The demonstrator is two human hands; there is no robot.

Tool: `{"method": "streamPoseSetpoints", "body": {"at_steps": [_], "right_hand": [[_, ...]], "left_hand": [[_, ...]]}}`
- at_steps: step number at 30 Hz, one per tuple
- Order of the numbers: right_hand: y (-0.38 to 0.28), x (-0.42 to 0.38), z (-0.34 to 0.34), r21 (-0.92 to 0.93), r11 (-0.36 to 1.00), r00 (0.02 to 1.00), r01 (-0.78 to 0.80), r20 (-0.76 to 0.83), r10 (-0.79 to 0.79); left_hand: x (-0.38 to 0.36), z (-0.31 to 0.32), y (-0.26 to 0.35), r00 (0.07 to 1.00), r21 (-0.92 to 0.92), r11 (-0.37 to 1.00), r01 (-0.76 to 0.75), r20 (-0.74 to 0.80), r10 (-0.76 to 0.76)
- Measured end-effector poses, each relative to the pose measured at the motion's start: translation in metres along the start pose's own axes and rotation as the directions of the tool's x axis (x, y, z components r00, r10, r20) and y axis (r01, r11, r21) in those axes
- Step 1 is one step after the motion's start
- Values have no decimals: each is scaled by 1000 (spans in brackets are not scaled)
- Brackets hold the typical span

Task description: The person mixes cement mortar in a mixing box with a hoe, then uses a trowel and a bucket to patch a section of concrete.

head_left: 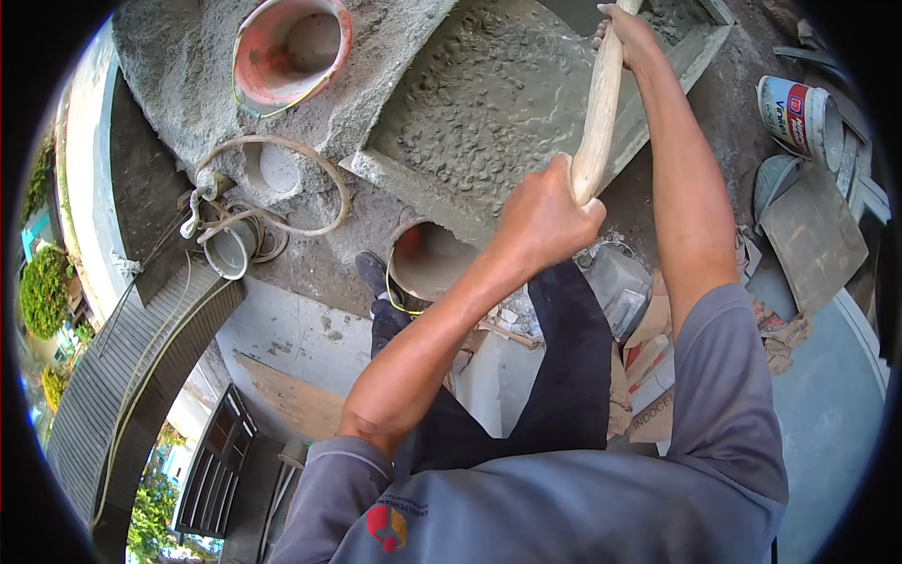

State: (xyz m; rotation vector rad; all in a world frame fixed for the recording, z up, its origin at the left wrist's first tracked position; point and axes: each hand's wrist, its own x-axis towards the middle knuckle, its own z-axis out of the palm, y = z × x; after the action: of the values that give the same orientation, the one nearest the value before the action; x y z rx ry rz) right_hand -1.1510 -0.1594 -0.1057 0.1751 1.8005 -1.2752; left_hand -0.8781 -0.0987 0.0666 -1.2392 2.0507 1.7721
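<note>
Thick and pale, a wooden tool handle (601, 103) slants over a shallow mixing trough (700, 70). My left hand (550, 211) is wrapped round its lower end. Higher up, near the top edge of the view, my right hand (631, 38) grips the same handle. Its working head cannot be made out; a dark flat patch shows beside the right hand at the frame's edge. Wet grey concrete mix (470, 103) fills the trough, lumpy on the left and smoother towards the handle.
An orange bucket (293, 56) rests on a sand heap (174, 47). Another bucket (427, 263) stands by my left foot (372, 274). A hose (329, 179) coils near a small pail (232, 249). At right lie a paint bucket (799, 117) and a board (814, 237); torn cement bags (653, 395) are below.
</note>
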Motion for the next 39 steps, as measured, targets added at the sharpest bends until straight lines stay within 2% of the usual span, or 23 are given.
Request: {"method": "streamPoseSetpoints", "body": {"at_steps": [3,4,7,10,13,14,18,21,24,27,30,31,36,39], "right_hand": [[27,42,11,-141,987,995,-76,49,84],[53,36,19,-157,982,991,-104,62,115],[117,-24,40,-247,951,973,-188,82,213],[143,-61,52,-246,931,922,-271,211,324],[161,-87,54,-216,907,871,-361,270,411],[166,-94,50,-232,894,858,-384,269,438],[170,-115,37,-248,876,844,-414,256,472],[162,-117,36,-234,866,797,-442,341,499],[158,-125,19,-180,855,773,-486,368,517],[151,-128,16,-136,862,794,-488,342,503],[130,-149,7,-148,902,842,-406,324,432],[119,-163,4,-80,904,831,-420,365,419],[102,-168,-6,-61,911,823,-407,407,395],[80,-202,-9,-13,930,852,-368,396,343]], "left_hand": [[14,6,-17,996,-87,992,87,-12,-88],[-2,4,-25,983,-53,982,182,14,-181],[-64,15,-37,945,-170,930,325,33,-324],[-110,12,-42,942,-296,898,327,28,-334],[-134,-5,-12,935,-164,920,355,48,-352],[-140,5,-9,923,-172,907,385,86,-376],[-152,19,-3,927,-286,883,372,65,-370],[-157,7,29,925,-236,894,380,87,-370],[-156,14,47,925,-285,881,378,132,-355],[-153,5,49,961,-382,882,278,119,-251],[-152,-6,52,949,-409,859,307,200,-244],[-155,-7,53,953,-426,856,294,193,-232],[-161,-6,73,976,-541,815,206,173,-132],[-173,-12,83,985,-575,805,146,157,-66]]}}
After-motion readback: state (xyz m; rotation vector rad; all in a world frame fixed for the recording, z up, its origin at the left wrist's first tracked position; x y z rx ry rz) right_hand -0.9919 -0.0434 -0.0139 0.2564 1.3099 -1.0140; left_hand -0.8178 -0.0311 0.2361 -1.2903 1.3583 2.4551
